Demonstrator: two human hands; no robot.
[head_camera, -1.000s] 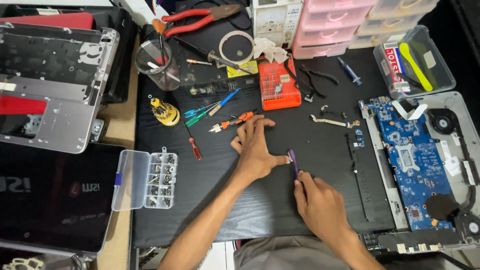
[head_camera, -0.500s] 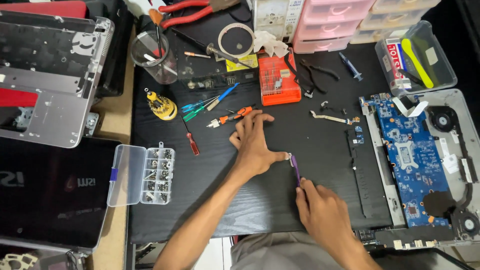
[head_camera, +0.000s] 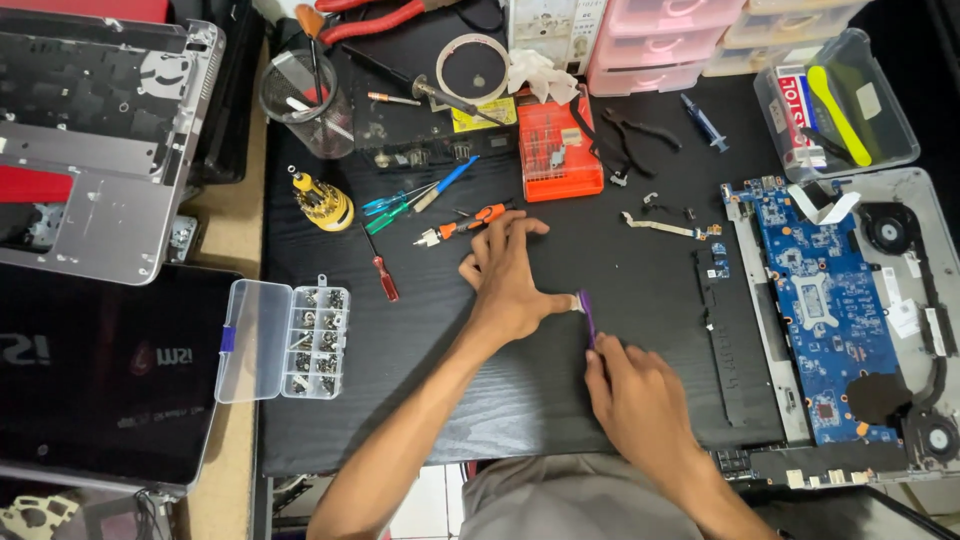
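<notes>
Left hand flat on the black table, fingers spread, thumb tip pinning a small pale part against the surface. Right hand closed around a purple-handled tool, tip resting at the pale part just beside the left thumb. Both near the table centre. Orange-handled screwdriver just beyond the left fingertips. Red screwdriver and clear screw box to the left. Orange bit case further back. Blue circuit board in an open laptop base, well apart on the right. Closed black laptop at the left edge.
</notes>
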